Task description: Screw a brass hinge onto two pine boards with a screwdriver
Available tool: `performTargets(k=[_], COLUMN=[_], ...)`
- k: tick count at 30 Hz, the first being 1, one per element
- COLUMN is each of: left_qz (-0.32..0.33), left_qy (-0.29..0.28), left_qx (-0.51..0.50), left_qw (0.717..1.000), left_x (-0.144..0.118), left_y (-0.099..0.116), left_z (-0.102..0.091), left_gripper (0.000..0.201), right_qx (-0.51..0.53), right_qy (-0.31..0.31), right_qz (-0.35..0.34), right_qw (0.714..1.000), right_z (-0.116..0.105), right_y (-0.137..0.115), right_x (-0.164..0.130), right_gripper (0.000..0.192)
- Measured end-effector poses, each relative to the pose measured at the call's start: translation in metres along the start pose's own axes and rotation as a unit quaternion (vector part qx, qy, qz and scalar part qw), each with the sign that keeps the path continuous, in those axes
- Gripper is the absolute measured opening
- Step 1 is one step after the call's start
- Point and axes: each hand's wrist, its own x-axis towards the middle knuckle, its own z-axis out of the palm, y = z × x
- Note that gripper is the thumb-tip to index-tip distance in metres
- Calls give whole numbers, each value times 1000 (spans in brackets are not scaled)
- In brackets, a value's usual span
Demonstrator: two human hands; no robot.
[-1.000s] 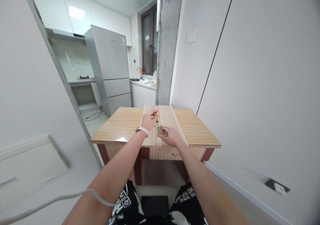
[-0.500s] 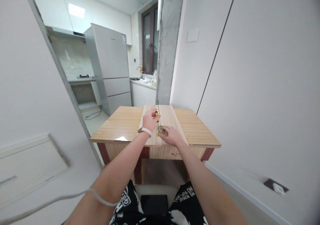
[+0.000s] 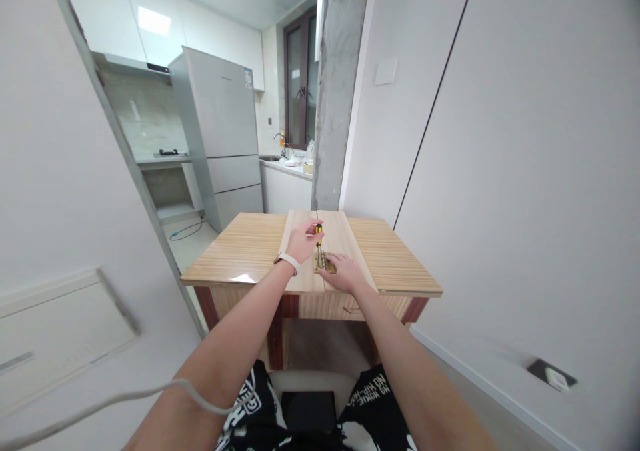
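My left hand [image 3: 303, 240] pinches the yellow and black handle of a screwdriver [image 3: 319, 233], which stands nearly upright. Its shaft points down at a brass-coloured hinge [image 3: 318, 269] lying over the seam between two pale wooden boards [image 3: 300, 282]. Whether the tip sits in a screw is too small to tell. My right hand [image 3: 345, 272] holds the hinge down from the right, thumb at the near edge and fingers across its right leaf, hiding part of it.
Beneath the boards is a wooden table [image 3: 225, 251] with a drawer front [image 3: 330, 309]. A white wall [image 3: 500, 171] rises on the right. Behind the table stand a grey fridge [image 3: 225, 111] and a sink counter [image 3: 285, 187]. A pale cable [image 3: 125, 394] crosses my left arm.
My left hand has shifted slightly right with the screwdriver, whose handle has gone from a leftward lean to nearly upright. My right hand and the hinge have stayed put.
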Motion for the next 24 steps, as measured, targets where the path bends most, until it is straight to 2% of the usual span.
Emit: performTargets(k=[4,8,11,14,19,24], left_qz=[28,33,20,-14,-30,-28], left_qy=[40,93,129,153,154,101], left_qx=[21,85,115,101,88,36], left_qw=[999,992,985,983,984,994], left_x=[-5,-8,-7,-6,-5,-2], left_y=[2,4,4,3,0,-5], left_z=[1,2,4,5,5,5], left_gripper=[30,26,26,27,20,20], right_qx=[-3,1,3,3,7,3], right_qy=[2,-6,-10,-12,-12,-6], right_qz=[1,1,1,4,3,2], right_qw=[1000,1000,1000,1000,1000,1000], right_z=[1,1,1,1,1,2], right_y=[0,0,-1,-1,-2,-1], right_x=[1,3,3,3,3,2], right_gripper=[66,68,69,69,69,68])
